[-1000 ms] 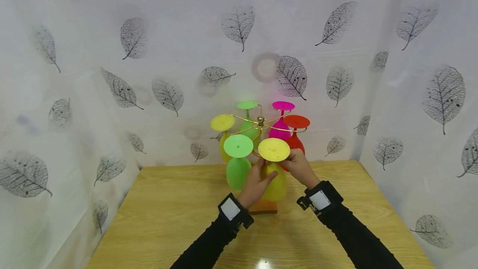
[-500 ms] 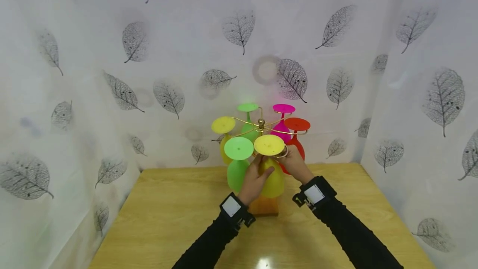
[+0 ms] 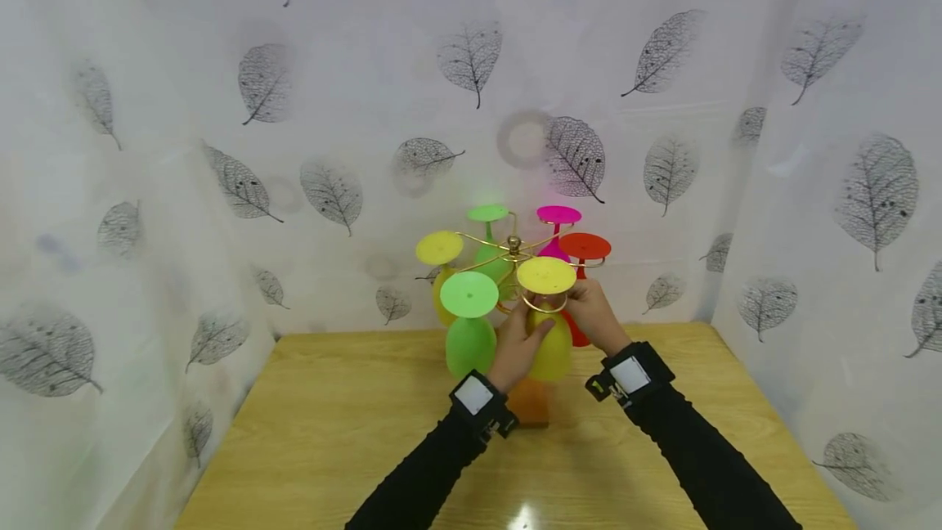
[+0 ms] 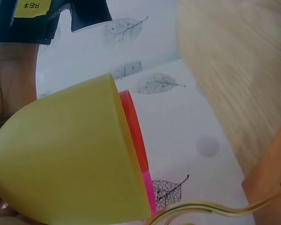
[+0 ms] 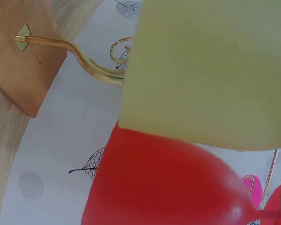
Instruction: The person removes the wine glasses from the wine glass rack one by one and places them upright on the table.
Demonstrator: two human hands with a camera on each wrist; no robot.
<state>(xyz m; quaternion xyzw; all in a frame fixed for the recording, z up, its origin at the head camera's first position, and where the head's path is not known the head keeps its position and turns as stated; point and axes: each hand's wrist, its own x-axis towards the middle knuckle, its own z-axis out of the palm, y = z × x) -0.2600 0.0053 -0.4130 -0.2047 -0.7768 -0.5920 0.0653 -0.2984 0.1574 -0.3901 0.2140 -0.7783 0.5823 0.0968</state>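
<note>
A yellow goblet [image 3: 552, 350] hangs upside down at the front of a gold wire rack [image 3: 513, 250]. My left hand [image 3: 517, 350] grips its upper bowl, thumb across the near side. On the other side my right hand [image 3: 594, 316] has its curled fingers at the stem just under the round foot; the fingertips are hidden. A gold loop of the rack lies below that foot. In the left wrist view the yellow bowl [image 4: 70, 154] fills much of the frame. From the right wrist, the yellow bowl [image 5: 206, 75] is above a red goblet [image 5: 164, 183].
Other upturned goblets hang round the rack: green [image 3: 471, 346], another yellow [image 3: 439, 249], a second green [image 3: 488, 213], and pink [image 3: 558, 216]. The rack's wooden base [image 3: 531, 403] stands on a wooden table [image 3: 331, 432]. A leaf-print curtain [image 3: 383, 64] encloses the back and sides.
The yellow goblet first shifted left, then right, and rose slightly, both hands moving with it. The gold loop now shows more fully under its foot. The other goblets stay on the rack.
</note>
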